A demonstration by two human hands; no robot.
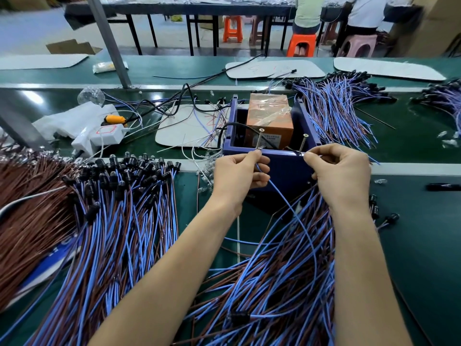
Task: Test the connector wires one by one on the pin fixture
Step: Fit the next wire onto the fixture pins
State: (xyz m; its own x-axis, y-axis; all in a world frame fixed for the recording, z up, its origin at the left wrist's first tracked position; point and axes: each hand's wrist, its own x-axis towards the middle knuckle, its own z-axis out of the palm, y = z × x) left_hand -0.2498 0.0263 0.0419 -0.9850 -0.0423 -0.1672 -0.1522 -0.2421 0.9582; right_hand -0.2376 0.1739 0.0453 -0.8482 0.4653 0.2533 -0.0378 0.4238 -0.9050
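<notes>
At the pin fixture's point(287, 171) rim, our left hand point(238, 178) and right hand point(341, 178) each pinched the light, floppy connector wire point(294, 213) near a lead tip, seemingly its steadiest hold.

Stock count at worktop point(411, 221)
2 hands: left hand point(239, 173), right hand point(341, 173); 2 screws point(260, 139); 1 blue box point(287, 166); 1 orange block point(269, 116); 2 orange stools point(232, 28).

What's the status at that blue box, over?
Left hand pinches blue wire at left screw pin. Right hand pinches a wire end at right screw pin. Wire piles flank box, pins clear.
</notes>
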